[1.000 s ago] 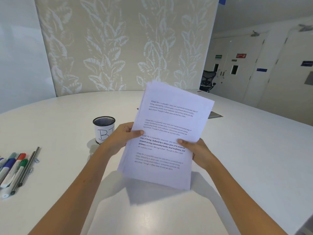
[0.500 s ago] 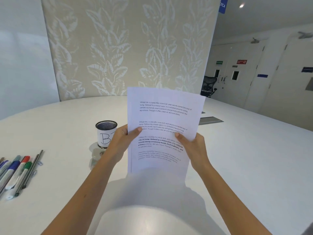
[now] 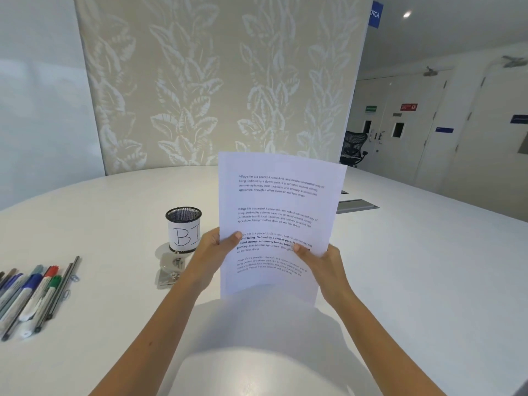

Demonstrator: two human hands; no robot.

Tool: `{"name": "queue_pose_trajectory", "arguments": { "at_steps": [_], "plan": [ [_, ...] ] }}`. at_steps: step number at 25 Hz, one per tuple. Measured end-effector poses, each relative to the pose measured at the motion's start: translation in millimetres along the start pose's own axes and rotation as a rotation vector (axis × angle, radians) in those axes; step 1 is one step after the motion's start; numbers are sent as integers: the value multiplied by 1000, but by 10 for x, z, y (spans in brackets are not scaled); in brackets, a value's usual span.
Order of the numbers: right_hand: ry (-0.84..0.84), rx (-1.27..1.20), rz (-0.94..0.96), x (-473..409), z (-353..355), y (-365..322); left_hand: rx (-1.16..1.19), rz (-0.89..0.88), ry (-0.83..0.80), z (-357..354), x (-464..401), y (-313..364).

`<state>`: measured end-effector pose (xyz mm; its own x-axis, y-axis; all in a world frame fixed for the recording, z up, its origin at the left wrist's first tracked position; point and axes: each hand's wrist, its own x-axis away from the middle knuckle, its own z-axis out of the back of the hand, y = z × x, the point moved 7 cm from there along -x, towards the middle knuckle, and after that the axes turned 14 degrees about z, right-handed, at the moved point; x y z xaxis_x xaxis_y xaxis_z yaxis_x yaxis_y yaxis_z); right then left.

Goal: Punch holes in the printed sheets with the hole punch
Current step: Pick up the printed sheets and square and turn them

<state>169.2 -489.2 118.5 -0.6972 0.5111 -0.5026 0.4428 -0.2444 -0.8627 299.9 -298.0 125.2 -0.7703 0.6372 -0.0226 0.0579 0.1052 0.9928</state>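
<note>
I hold a stack of printed sheets (image 3: 277, 212) upright over the white table (image 3: 414, 267), text facing me. My left hand (image 3: 213, 252) grips the stack's left edge, thumb on the front. My right hand (image 3: 323, 267) grips the lower right edge, thumb on the page. The bottom edge of the sheets is near the table; I cannot tell whether it touches. A metal hole punch (image 3: 170, 270) lies on the table just left of my left wrist, partly hidden by it.
A black mesh cup (image 3: 183, 228) with a paper label stands behind the hole punch. Several markers and pens (image 3: 31, 295) lie in a row at the left, with paper clips (image 3: 75, 278) beside them. A grey panel (image 3: 357, 205) is set into the table behind the sheets.
The stack has turned from tilted to the right to nearly upright and squared. Both hands kept their grip on it.
</note>
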Motion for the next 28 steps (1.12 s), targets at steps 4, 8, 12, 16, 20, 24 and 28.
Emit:
{"name": "queue_pose_trajectory", "arguments": {
  "at_steps": [4,8,12,16,20,24,28],
  "plan": [
    [1,15,-36,13,48,134,-60,5,25,-50,-2,-26],
    [-93,162,0,-287,193,-152,-411,-192,300,143,-51,664],
    [-332,496,-8,-571,270,-492,-1033,-410,426,116,5,1462],
    [-537,790,125,-764,180,-893,-857,-147,-36,39,-21,1404],
    [-424,901,302,-867,428,-1184,-561,-146,63,212,-45,1164],
    [-146,190,239,-886,818,-1159,-248,-116,64,477,-83,869],
    [-211,-107,53,-723,669,-725,-50,-120,22,410,-78,635]
  ]
}}
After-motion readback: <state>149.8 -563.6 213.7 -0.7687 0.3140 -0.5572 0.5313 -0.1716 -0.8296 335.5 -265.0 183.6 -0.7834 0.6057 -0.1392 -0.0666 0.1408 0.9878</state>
